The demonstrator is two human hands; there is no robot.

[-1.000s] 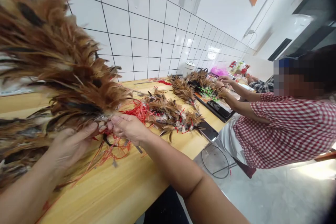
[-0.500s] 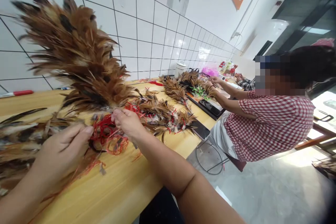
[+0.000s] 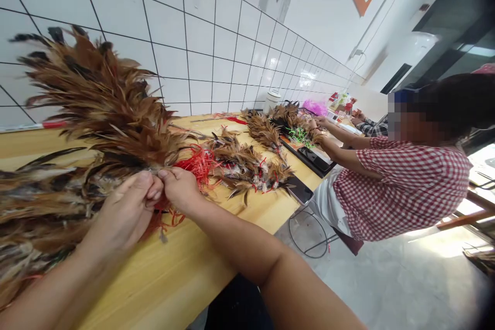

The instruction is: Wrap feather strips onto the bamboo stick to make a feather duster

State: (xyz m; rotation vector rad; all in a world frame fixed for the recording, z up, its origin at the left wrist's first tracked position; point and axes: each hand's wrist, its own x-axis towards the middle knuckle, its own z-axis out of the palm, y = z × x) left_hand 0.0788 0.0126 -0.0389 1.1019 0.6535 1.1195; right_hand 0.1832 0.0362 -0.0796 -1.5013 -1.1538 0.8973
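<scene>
A long, bushy feather duster (image 3: 112, 98) of brown and black feathers leans up to the left, its narrow base low at the middle. My right hand (image 3: 180, 191) is closed, pinching that base between thumb and fingers. Beside it, almost touching, my left hand (image 3: 126, 209) is closed with its fingers curled in at the base; what they grip is hidden. Red string (image 3: 199, 165) lies in a tangle behind my right hand, with more strands below it. Loose feathers (image 3: 42, 211) are heaped on the table under and left of my left hand.
More tied feather bundles (image 3: 251, 162) lie to the right on the wooden table (image 3: 154, 278), near a phone (image 3: 299, 189). A white jar (image 3: 271, 100) stands by the tiled wall. On the right sits a co-worker in a checked shirt (image 3: 402, 185), hands at other feathers.
My left hand has moved right and up to my right hand at the duster's base. The duster has come down a little and tilted further left. The view has shifted slightly.
</scene>
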